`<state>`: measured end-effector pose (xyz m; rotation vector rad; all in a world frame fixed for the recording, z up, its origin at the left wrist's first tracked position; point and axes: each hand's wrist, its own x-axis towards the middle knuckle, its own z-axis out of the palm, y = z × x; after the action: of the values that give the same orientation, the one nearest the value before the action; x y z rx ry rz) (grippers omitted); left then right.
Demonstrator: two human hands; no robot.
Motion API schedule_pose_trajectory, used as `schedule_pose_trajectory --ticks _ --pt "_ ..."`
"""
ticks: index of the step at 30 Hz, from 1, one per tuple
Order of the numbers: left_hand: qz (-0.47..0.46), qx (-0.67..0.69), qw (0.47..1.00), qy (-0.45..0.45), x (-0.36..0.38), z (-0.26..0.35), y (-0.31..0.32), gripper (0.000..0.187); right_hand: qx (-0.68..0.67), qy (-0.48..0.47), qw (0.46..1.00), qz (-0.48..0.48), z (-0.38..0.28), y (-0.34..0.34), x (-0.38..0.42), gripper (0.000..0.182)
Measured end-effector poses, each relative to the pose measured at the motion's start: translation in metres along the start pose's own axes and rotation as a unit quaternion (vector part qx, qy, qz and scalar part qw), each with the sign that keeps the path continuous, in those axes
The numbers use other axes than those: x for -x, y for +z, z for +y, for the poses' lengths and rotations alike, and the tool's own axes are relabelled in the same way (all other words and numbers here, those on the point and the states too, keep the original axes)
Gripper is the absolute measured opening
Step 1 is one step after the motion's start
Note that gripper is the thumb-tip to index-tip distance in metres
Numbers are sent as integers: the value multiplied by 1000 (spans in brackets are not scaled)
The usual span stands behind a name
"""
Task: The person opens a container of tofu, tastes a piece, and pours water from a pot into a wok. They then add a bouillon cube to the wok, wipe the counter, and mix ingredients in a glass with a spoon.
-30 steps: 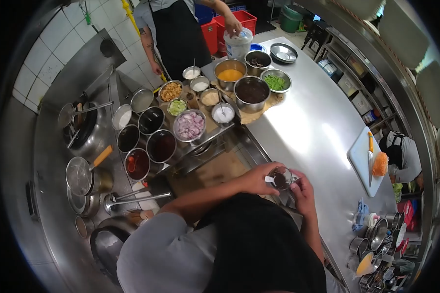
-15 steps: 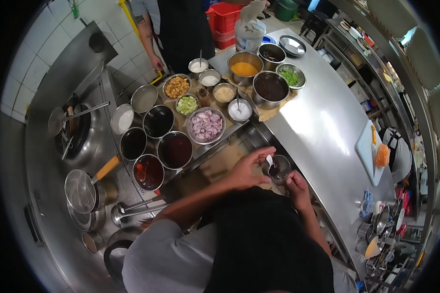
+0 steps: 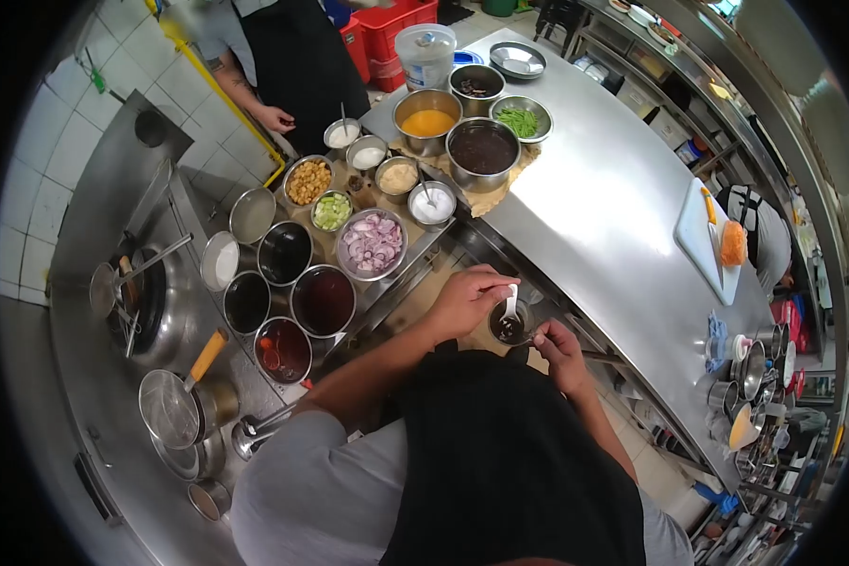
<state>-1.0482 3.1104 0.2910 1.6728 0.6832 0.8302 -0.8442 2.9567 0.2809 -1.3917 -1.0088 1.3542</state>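
My left hand (image 3: 469, 302) pinches the handle of a white spoon (image 3: 511, 305), whose bowl end dips into dark sauce. That sauce sits in a small clear cup (image 3: 530, 322), held at its rim between the thumb and fingers of my right hand (image 3: 560, 353). Both hands are in front of my black apron, over the gap beside the counter. Closest to my left hand on the counter are a bowl of sliced red onions (image 3: 372, 245), a bowl of white powder with a spoon (image 3: 432, 203) and a pot of dark red liquid (image 3: 323, 300).
Several sauce pots stand at left, beside a strainer (image 3: 170, 407) and a wok (image 3: 156, 302). A large pot of dark sauce (image 3: 482, 151) and an orange-filled pot (image 3: 427, 121) stand at the back. A knife lies on a cutting board (image 3: 693, 241) at right. Another person's hand (image 3: 275, 119) is at the back left.
My left hand has gone from spread fingers beside the cup to pinching the spoon handle. The camera view has shifted. At the back, the white bag over the bucket is no longer seen.
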Motion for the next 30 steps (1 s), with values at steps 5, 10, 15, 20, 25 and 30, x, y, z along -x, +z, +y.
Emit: schedule_pose_trajectory --ticks 5,10,15,20,25,30 --pt "-159 -68 984 42 -19 15 27 21 -25 15 999 -20 10 -22 10 21" --pt "-238 -63 967 63 -28 33 67 15 -41 -23 999 1 -12 -30 25 33" --pt "-172 0 985 0 -26 37 96 15 49 -52 997 25 -9 -59 27 36" --pt "-155 83 980 -92 -23 34 110 18 120 -83 987 63 -8 -74 17 35" --pt "-23 217 967 -135 -12 32 113 18 106 -80 989 67 -33 -81 17 38" --pt "70 258 956 -122 9 34 108 17 105 -104 986 83 -46 -92 12 42"
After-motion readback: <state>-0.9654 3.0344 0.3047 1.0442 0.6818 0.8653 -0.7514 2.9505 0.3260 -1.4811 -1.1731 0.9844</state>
